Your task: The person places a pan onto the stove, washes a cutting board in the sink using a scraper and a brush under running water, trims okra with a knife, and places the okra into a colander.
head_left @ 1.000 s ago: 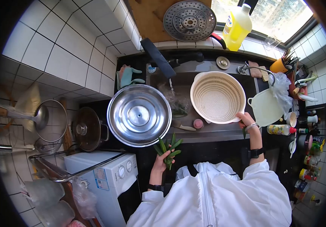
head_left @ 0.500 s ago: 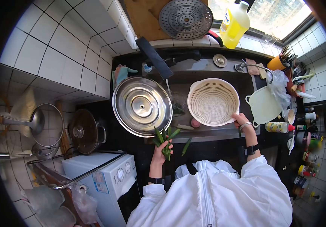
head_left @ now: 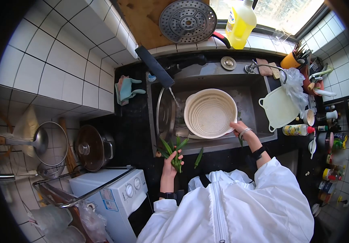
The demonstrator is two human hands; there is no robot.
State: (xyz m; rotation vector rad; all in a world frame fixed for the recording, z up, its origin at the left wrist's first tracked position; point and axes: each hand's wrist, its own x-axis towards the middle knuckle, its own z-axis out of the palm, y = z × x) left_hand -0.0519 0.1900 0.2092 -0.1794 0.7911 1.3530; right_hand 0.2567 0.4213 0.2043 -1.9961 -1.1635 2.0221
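Note:
My left hand [head_left: 173, 160] is closed around a bunch of okra [head_left: 176, 150] at the sink's front edge. One loose okra pod [head_left: 199, 158] lies on the black counter just right of it. My right hand [head_left: 238, 128] grips the near right rim of a cream plastic colander [head_left: 211, 115], which is over the sink [head_left: 259, 93]; its inside shows no food. A green pod [head_left: 240, 141] shows just below my right fingers. The shiny metal lid [head_left: 165, 115] stands steeply tilted against the sink's left side. Water runs from the dark faucet [head_left: 155, 67] beside it.
Rubber gloves [head_left: 126, 90] lie left of the sink. A white cutting board [head_left: 280, 108], a plastic bag [head_left: 294, 91] and a bottle [head_left: 298, 130] are at the right. A lidded pot [head_left: 91, 148] sits at the left, behind a white appliance [head_left: 113, 194].
The metal lid has gone from lying flat over the sink's left end to standing tilted inside it. The colander and my right hand have shifted left. My left hand still holds the okra.

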